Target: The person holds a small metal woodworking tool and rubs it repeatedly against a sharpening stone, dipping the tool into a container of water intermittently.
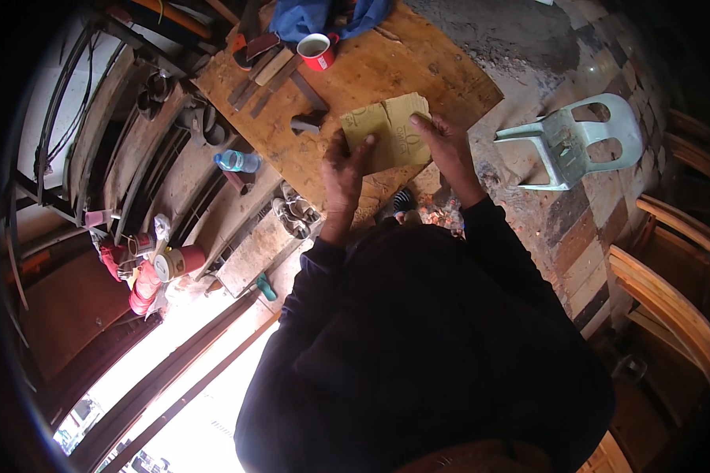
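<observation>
Both my hands grip a yellow sheet of sandpaper (388, 146), its printed back facing up, above the near part of a worn wooden table. My left hand (344, 180) pinches its left edge, thumb on top. At the upper right edge, my right hand (451, 154) holds it the same way; the fingers beneath are hidden. A crease or seam runs across the sheet. Just beyond my left hand, a dark curved piece (308, 122) lies on the wooden table (418, 55).
A red mug (316, 52), wood strips (274, 67) and blue cloth (300, 20) are at the table's far end. Shelves at left hold shoes (292, 214), a water bottle (237, 162) and a bucket (180, 262). A pale green plastic chair (580, 142) stands at right.
</observation>
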Available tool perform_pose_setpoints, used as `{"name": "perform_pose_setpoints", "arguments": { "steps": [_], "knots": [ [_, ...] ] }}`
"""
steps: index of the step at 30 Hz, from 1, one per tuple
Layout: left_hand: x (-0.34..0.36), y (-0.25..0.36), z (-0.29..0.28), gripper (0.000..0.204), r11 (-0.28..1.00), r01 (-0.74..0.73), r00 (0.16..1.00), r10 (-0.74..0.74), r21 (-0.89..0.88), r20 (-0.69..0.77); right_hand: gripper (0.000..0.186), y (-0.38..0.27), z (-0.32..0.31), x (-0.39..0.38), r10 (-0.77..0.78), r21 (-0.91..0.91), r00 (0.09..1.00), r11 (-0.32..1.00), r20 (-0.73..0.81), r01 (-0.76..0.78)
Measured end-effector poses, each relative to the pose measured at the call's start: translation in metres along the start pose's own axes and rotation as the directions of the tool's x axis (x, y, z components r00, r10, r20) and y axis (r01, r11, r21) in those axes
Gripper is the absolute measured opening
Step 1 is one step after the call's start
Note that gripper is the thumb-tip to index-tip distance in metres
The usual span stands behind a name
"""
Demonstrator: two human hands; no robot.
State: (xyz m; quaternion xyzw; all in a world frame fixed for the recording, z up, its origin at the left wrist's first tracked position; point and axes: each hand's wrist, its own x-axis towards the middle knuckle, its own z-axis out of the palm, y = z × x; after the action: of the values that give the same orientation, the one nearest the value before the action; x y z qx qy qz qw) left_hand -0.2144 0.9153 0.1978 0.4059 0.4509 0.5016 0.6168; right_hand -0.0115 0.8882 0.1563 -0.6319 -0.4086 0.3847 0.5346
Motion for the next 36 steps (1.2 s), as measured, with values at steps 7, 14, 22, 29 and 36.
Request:
{"name": "perform_pose_setpoints", "arguments": {
  "steps": [7,14,22,29,36],
  "knots": [
    [-0.013,-0.008,-0.004,0.007,0.925,-0.061,0.997,0.074,0.374,-0.02,0.033,0.021,0.014,0.001,0.035,-0.243,0.995,0.968,-0.092,-0.057],
    [0.029,-0.003,-0.049,0.006,0.902,-0.356,0.882,0.411,0.245,-0.231,0.029,0.069,-0.064,0.018,0.226,-0.158,0.938,0.949,-0.265,-0.273],
    [0.063,-0.009,-0.055,0.03,0.995,-0.099,0.992,0.098,-0.003,-0.077,0.035,0.048,-0.032,0.004,0.432,0.15,0.902,0.894,-0.032,-0.422],
    [0.184,0.036,-0.023,0.027,0.793,-0.294,0.956,0.249,0.534,0.157,0.04,0.052,-0.05,-0.052,0.474,0.196,0.868,0.874,-0.146,-0.444],
    [0.44,-0.07,0.035,0.026,0.963,0.06,0.938,-0.144,0.262,0.315,0.035,0.045,-0.073,-0.085,0.609,0.263,0.74,0.792,-0.285,-0.551]
  ]
}}
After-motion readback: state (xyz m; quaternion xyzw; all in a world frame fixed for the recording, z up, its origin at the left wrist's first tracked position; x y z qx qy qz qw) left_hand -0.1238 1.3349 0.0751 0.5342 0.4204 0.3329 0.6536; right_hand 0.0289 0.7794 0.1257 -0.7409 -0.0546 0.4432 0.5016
